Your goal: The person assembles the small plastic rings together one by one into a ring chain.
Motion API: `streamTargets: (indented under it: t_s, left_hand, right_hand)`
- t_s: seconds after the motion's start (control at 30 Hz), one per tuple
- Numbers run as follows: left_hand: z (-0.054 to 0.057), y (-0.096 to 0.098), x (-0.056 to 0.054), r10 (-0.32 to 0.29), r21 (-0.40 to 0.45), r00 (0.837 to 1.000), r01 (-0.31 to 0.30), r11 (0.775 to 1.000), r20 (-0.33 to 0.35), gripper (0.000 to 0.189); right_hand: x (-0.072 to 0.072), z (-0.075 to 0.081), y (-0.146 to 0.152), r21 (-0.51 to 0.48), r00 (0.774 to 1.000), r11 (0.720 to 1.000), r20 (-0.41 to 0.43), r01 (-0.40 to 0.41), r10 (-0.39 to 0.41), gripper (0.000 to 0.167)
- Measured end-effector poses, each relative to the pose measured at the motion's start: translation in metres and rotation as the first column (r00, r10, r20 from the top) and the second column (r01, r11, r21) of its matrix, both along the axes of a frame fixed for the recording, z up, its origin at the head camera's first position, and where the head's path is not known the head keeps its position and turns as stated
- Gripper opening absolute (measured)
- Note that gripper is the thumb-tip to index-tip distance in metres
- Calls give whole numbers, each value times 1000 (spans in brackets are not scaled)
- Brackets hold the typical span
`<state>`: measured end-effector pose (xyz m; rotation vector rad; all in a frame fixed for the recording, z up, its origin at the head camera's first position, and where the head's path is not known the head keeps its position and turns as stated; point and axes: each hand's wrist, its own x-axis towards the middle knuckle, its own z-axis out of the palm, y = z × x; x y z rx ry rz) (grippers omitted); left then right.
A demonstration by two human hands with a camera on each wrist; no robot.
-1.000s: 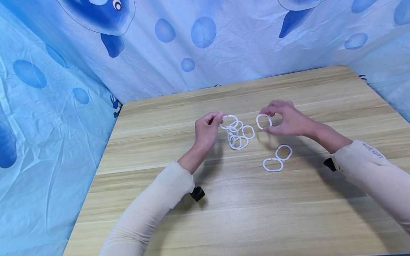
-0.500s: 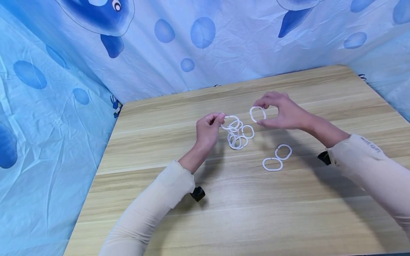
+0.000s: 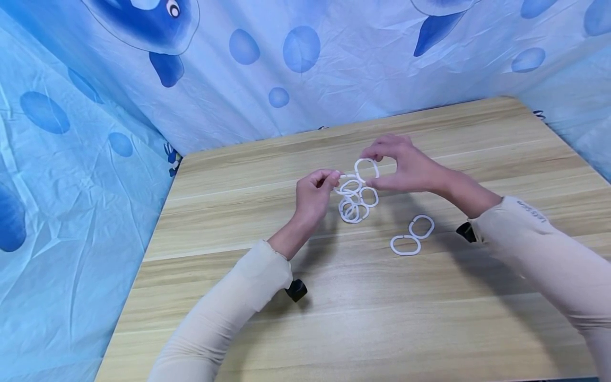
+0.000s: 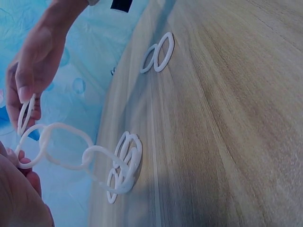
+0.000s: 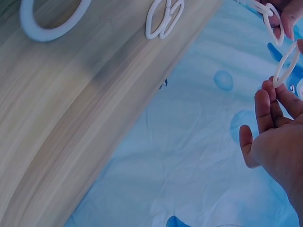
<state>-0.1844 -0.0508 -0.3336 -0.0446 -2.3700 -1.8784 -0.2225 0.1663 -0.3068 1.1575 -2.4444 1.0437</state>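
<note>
My left hand (image 3: 312,196) pinches the end link of a chain of white plastic shower curtain rings (image 4: 61,124) between thumb and forefinger. The chain hangs off the table, its lower links dropping onto a small heap of rings (image 3: 350,222). Thumb and fingertips of my right hand (image 3: 406,165) hold a single oval ring (image 3: 378,171) by its edges, raised just to the right of the left fingertips. In the left wrist view this single ring (image 4: 20,118) comes right up to the chain's end link, overlapping it in the head view.
Two more rings lie side by side on the wooden table (image 3: 353,318), nearer to me and right of the heap: one front ring (image 3: 406,254) and one behind it (image 3: 434,227). A blue patterned curtain (image 3: 343,69) stands behind the table and at its left.
My right hand has brought its ring up and leftward to the chain's end. The left hand has shifted slightly right, still pinching the chain. Heap and loose rings stay where they were.
</note>
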Motion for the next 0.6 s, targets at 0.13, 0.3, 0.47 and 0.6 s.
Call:
streamTargets:
  t_s: [0.13,0.3,0.47,0.6]
  left_hand:
    - [0,0,1,-7,2,1000,7,1000,3,20]
    - [0,1,1,-9,-7,1000,9,1000,9,20]
    - [-1,1,0,1,-17,1000,-1,1000,22,19]
    - [-3,1,-1,9,-13,1000,-8,1000,30,18]
  right_hand:
    - [2,0,-7,28,1000,1000,-9,14,-14,44]
    - [3,0,-13,97,998,994,-21,54,-52,45]
    - [3,1,-18,150,995,985,-59,83,-75,46]
    - [4,2,-22,175,994,980,-71,90,-79,46]
